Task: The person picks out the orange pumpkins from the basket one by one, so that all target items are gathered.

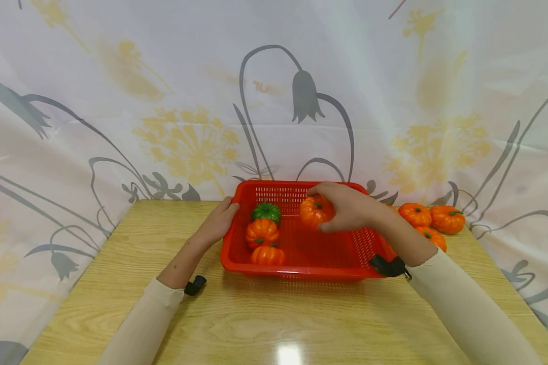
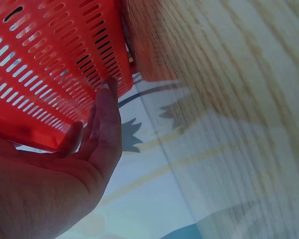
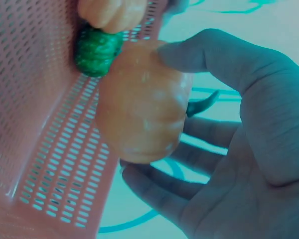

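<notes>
A red plastic basket (image 1: pixel 297 270) with slotted walls stands on the wooden table. My left hand (image 1: pixel 219 221) holds its left rim, thumb at the rim and fingers against the outer wall (image 2: pixel 65 59). Over the basket's inside, my right hand (image 1: pixel 347 207) grips an orange toy pumpkin (image 1: pixel 313 213) between thumb and fingers; its green stem points toward the palm in the right wrist view. Along the left side of the basket lie a green pumpkin (image 1: pixel 267 213) and two orange pumpkins, one in the middle (image 1: pixel 262 233) and one nearer the front (image 1: pixel 267 256).
Several more orange pumpkins (image 1: pixel 446 219) sit on the table right of the basket, partly hidden behind my right forearm. A patterned cloth (image 1: pixel 274 101) hangs behind the wooden table (image 1: pixel 237 324). Black wrist mounts (image 1: pixel 195 285) show on both arms.
</notes>
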A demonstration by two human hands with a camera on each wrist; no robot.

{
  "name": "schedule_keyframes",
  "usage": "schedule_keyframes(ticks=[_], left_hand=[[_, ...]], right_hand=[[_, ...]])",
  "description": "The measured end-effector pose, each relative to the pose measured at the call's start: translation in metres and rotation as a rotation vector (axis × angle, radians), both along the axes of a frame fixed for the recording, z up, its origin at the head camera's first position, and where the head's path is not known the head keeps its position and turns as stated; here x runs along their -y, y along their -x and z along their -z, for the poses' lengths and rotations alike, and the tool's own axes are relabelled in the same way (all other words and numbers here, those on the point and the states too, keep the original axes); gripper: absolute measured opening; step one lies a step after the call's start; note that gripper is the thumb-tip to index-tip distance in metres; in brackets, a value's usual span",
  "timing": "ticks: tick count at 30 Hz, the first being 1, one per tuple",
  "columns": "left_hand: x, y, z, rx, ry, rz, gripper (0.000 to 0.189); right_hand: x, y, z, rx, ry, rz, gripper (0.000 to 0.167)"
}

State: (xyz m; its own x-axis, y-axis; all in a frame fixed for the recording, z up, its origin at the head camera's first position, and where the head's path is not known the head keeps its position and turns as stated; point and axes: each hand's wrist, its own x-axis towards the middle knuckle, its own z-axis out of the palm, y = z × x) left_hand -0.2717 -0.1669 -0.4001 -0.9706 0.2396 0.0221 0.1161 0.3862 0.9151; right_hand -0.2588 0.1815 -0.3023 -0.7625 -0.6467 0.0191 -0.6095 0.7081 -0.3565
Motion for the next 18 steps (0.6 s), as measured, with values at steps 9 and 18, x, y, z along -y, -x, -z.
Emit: schedule_keyframes(ticks=[9, 18], left_hand=[[-0.001, -0.001, 0.0, -0.014, 0.003, -0.006, 0.044], [-0.001, -0.001, -0.001, -0.011, -0.004, 0.005, 0.044]], right_hand=[[-0.021, -0.022, -0.001, -0.025, 0.123, 0.038, 0.07], [-0.039, -0.041, 0.004, -0.071, 0.203, 0.108, 0.07]])
